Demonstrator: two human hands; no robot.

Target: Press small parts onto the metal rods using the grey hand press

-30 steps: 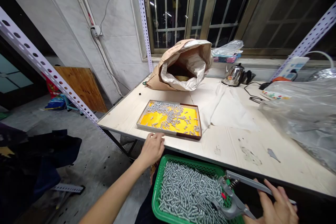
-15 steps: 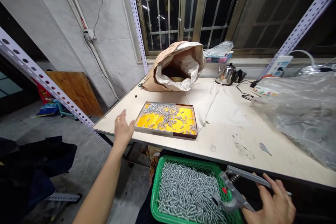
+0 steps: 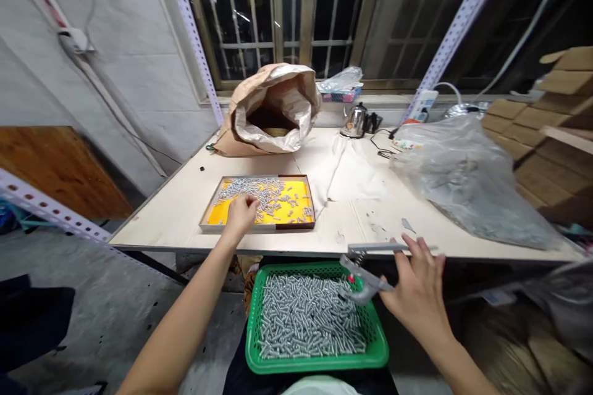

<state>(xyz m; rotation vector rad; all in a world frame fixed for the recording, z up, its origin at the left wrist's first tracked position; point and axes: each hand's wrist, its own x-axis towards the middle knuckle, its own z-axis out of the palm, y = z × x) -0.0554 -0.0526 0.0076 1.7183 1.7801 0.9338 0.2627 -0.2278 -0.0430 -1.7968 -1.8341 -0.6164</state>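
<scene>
My left hand [image 3: 241, 215] is over the shallow tray [image 3: 252, 228], its fingertips pinched together among small metal pieces [image 3: 250, 186]. Whatever is in the pinch is too small to make out. Yellow lining shows between the scattered pieces. My right hand [image 3: 419, 278] grips a grey spring-loaded hand tool [image 3: 370, 287], shaped like pliers with two spread handles and a red spot near its jaw. The tool's head hangs over the right rim of a green plastic basket [image 3: 317, 363]. Silver screws [image 3: 308, 315] fill that basket, which sits at my lap below the table edge.
Behind the tray, an open paper sack [image 3: 273, 111] lies on the table [image 3: 356, 222]. A metal kettle [image 3: 355, 121] stands near the window. A clear plastic bag [image 3: 467, 179] spreads over the right side, with stacked cardboard boxes [image 3: 551, 129] beyond. Perforated posts [image 3: 192, 31] frame the table.
My left hand has moved right from beside the tray to above it, its spread fingers closing to a pinch. My view has turned right. The tool remains in my right hand.
</scene>
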